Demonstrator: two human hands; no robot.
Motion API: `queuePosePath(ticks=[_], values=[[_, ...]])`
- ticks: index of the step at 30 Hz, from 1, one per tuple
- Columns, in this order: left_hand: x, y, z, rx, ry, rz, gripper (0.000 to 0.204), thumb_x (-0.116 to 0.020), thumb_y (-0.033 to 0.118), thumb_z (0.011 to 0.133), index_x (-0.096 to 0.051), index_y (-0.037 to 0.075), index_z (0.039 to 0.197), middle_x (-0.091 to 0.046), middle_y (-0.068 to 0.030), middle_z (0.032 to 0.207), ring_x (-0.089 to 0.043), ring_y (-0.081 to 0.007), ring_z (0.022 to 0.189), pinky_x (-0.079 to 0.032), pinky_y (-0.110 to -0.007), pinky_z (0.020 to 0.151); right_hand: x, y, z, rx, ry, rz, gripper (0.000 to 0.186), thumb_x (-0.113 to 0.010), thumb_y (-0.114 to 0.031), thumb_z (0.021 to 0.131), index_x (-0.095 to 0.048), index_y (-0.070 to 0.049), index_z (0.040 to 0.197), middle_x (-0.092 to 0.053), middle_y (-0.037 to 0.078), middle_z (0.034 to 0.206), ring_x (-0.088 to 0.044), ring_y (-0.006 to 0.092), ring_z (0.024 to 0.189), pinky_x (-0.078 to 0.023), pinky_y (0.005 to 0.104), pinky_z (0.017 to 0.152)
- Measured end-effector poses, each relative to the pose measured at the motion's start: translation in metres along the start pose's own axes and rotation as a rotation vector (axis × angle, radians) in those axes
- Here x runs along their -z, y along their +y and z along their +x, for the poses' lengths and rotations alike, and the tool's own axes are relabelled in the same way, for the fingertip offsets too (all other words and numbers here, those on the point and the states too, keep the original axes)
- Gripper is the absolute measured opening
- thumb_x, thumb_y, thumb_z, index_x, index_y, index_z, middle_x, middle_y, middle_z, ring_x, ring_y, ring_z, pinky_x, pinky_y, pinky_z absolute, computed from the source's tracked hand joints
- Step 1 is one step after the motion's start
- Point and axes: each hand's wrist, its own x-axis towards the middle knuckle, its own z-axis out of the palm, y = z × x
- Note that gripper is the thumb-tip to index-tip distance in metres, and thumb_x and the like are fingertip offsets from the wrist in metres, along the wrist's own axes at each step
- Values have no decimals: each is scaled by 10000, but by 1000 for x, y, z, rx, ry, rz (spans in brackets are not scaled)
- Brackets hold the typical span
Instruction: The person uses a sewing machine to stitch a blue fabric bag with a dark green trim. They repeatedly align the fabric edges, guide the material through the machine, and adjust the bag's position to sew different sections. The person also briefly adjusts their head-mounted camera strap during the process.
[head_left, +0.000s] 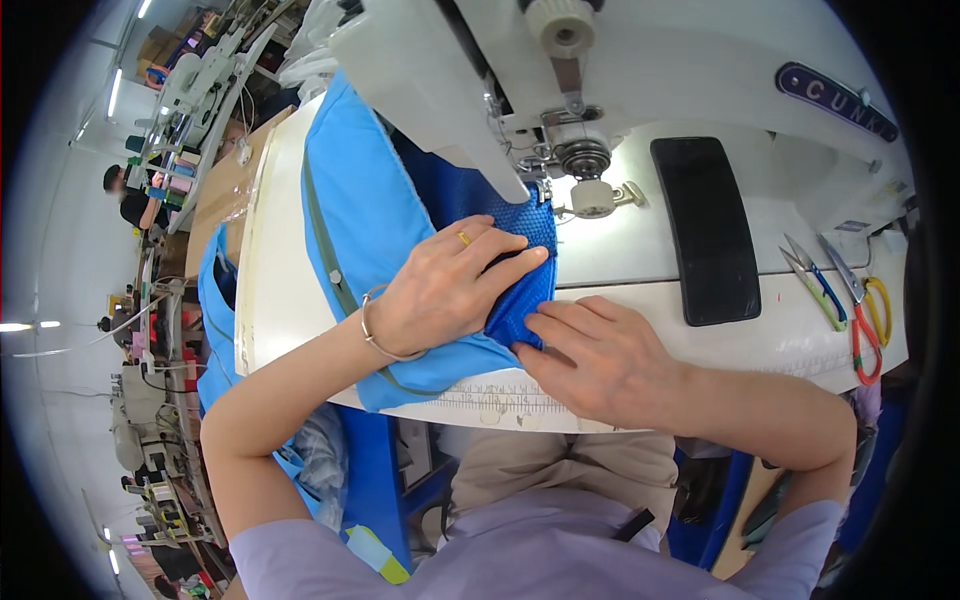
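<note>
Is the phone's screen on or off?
Off, as far as shows: the phone lies on the table with its whole face black, no lit display.

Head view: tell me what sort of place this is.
Most likely a sewing workshop: a white sewing machine stands over blue fabric, scissors lie at the right of the white table, and what look like coloured thread cones stand off to the left.
</note>
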Motion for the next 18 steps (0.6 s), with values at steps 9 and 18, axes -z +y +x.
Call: queuePosePath(ticks=[9, 18], values=[[-11, -7, -3, -5, 105, -90, 395, -718, 30, 729, -718, 43, 1124, -651, -85, 1015, -639, -259, 865, -553, -390, 834, 8, -2, 5, -13, -68, 15, 219, -726, -110, 773, -725, -22, 974, -677, 140, 1038, -646, 234, 932, -507, 324, 746], [-19, -22, 1, -16, 135, -83, 304, -696, 92, 769, -713, 55, 1071, -650, -73, 997, -653, -249, 859, -549, -369, 805, 10, 4, 15, -63, -128, -39, 240, -769, -101, 765, -730, -40, 993, -688, 140, 1067, -678, 273, 1039, -546, 361, 811]])
